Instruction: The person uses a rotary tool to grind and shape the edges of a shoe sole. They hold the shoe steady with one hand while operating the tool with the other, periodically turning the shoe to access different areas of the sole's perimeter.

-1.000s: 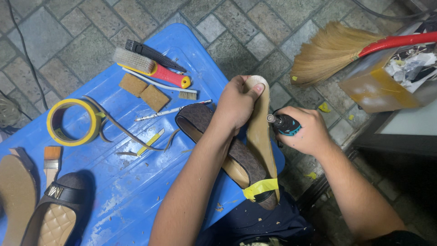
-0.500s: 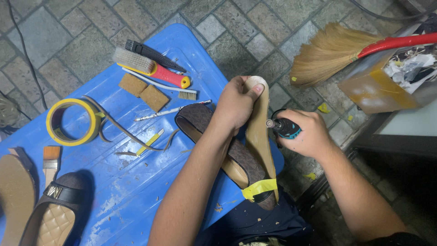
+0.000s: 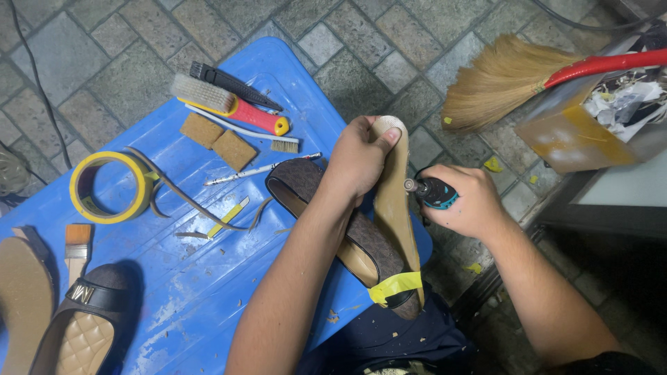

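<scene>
Over the blue table, the left hand grips the toe of a brown shoe, fingers curled tightly around it, sole facing right. Just beside it, the right hand is wrapped closed around a small grinder, its tip touching the sole's edge.

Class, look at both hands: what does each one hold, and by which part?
The left hand grips the shoe at its toe end, sole turned up. The right hand holds a small rotary tool by its body, tip at the sole's edge.
</scene>
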